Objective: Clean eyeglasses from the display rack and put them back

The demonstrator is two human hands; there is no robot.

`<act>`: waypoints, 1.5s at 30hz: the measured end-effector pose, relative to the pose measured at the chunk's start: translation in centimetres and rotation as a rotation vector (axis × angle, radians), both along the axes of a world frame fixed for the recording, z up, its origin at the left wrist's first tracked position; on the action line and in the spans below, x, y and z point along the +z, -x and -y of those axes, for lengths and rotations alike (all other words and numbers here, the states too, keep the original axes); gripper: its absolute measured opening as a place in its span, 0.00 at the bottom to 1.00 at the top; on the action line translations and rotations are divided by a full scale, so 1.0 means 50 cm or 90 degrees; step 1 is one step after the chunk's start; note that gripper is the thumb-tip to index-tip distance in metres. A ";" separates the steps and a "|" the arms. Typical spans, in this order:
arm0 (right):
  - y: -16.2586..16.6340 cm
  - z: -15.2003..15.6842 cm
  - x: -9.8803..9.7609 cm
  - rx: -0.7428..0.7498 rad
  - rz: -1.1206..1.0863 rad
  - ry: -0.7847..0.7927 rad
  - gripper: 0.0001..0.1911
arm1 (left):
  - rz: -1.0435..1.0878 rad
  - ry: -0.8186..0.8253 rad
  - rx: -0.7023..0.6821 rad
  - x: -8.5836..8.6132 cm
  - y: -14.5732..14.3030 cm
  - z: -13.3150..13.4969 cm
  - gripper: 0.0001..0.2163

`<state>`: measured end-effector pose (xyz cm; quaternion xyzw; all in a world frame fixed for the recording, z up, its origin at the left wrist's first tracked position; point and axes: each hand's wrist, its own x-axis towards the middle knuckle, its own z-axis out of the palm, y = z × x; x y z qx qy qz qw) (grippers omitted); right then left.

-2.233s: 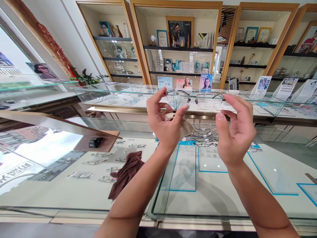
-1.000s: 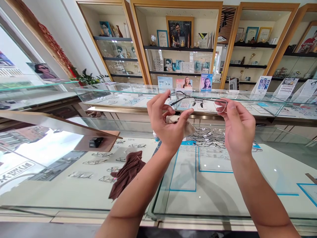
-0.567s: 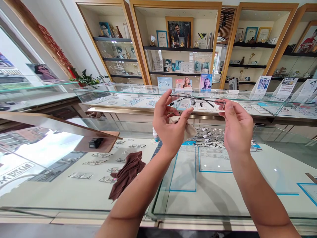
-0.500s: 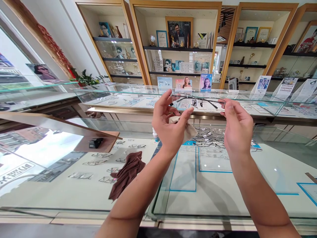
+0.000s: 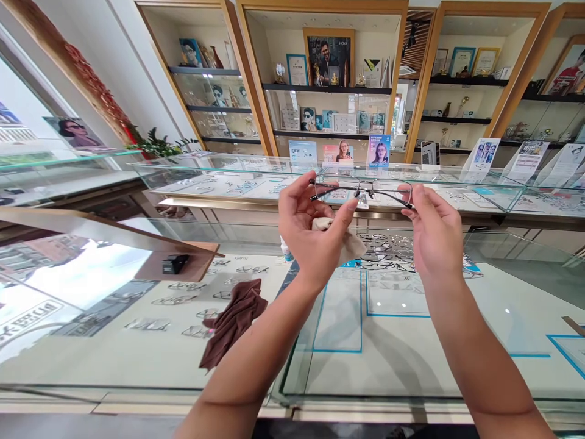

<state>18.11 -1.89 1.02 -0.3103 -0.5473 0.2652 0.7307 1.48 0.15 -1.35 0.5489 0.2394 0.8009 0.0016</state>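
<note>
Thin dark-rimmed eyeglasses [image 5: 365, 186] are held up level between my two hands, their dark temples folded in behind the lenses. My right hand [image 5: 436, 228] pinches their right end between thumb and fingers. The left end rests by the curled index finger of my left hand [image 5: 313, 228], whose thumb reaches up toward the nose bridge. A crumpled beige cloth [image 5: 351, 246] is tucked in that left palm and hangs out below the thumb. The left fingers behind the lens are partly hidden.
Below is a glass display counter [image 5: 347, 381] holding rows of eyeglass frames [image 5: 377, 253]. A brown cloth [image 5: 235, 320] lies at left, near a small white bottle [image 5: 286, 249]. A wooden-edged mirror [image 5: 91, 262] leans over the left side. Another glass case [image 5: 219, 186] stands beyond.
The eyeglasses have tilted and shifted slightly left, so the lenses and both temple tips show more plainly. My right hand has moved a little left with them. The cloth stays in my left hand.
</note>
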 end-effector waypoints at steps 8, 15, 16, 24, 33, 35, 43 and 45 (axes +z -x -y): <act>-0.001 -0.014 -0.007 -0.005 0.013 0.024 0.16 | -0.011 0.004 0.038 0.002 0.004 0.001 0.30; 0.003 -0.007 -0.002 -0.003 -0.003 0.001 0.15 | -0.002 0.051 -0.052 0.001 0.012 -0.017 0.28; 0.004 -0.006 -0.002 0.000 -0.003 -0.001 0.15 | -0.004 0.059 -0.061 0.000 0.013 -0.019 0.28; 0.002 -0.004 -0.001 -0.004 0.016 -0.006 0.18 | -0.008 0.081 -0.084 -0.003 0.014 -0.020 0.27; 0.002 -0.005 -0.002 0.000 0.008 0.003 0.17 | 0.003 0.094 -0.093 -0.003 0.017 -0.020 0.27; 0.003 -0.004 -0.002 0.002 0.005 0.005 0.17 | -0.009 0.099 -0.105 -0.004 0.021 -0.025 0.28; 0.002 -0.004 -0.003 0.010 0.011 -0.005 0.17 | -0.043 0.108 -0.151 -0.007 0.030 -0.039 0.32; 0.000 -0.005 -0.003 0.011 0.007 0.001 0.16 | -0.028 0.104 -0.160 -0.006 0.028 -0.037 0.32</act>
